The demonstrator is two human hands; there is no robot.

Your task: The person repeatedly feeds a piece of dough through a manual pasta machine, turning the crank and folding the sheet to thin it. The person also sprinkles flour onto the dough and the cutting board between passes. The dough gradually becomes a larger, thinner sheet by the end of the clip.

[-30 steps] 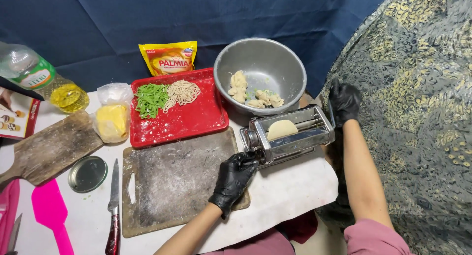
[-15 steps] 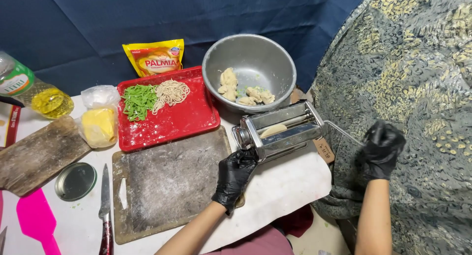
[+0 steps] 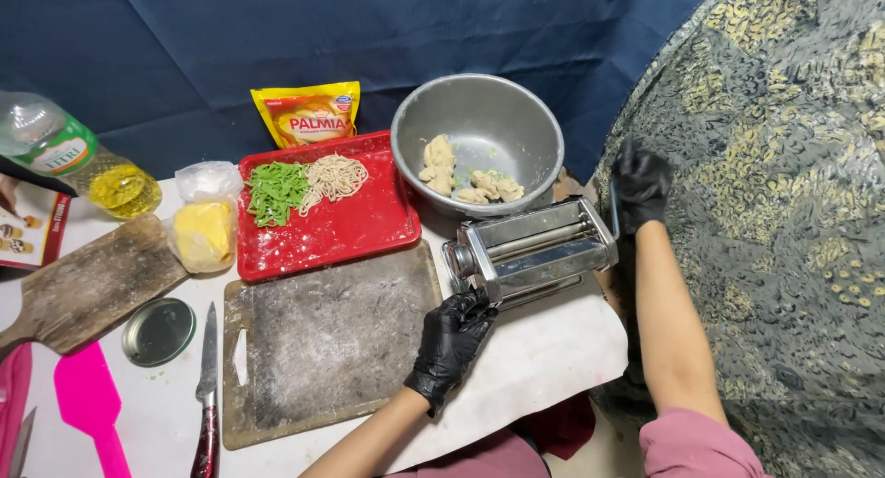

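Left hand (image 3: 450,347): I see it in a black glove, resting at the front lower edge of the pasta machine (image 3: 533,250), fingers curled against the metal base. My read is that it braces the machine so it does not slide; the grip is narrow, pressing rather than wrapped around anything.

Right hand (image 3: 641,185): also in a black glove, at the machine's right end, its grip closed around the crank handle (image 3: 613,204), of which only a short bit shows beside the glove.

Pasta machine: it sits at the right edge of the bench (image 3: 544,367), just beside the floured cutting board (image 3: 327,344). I cannot tell whether any dough is between the rollers.

Why so placed: I judge the edge position leaves the crank free to swing off the side.

Behind the machine: a metal bowl (image 3: 516,118) with dough lumps (image 3: 441,160), nearly touching the rollers.

Further left: a red tray (image 3: 341,229) with green noodles (image 3: 275,190) and pale noodles (image 3: 334,177), a yellow packet (image 3: 309,114), a bag of yellow stuff (image 3: 203,234), an oil bottle (image 3: 74,155).

Near front: a knife (image 3: 207,386), a tin lid (image 3: 159,330), a pink spatula (image 3: 88,409), a wooden board (image 3: 88,284).

In the way: a patterned cloth (image 3: 784,211) hangs close beside the crank hand, and I think it could crowd it.
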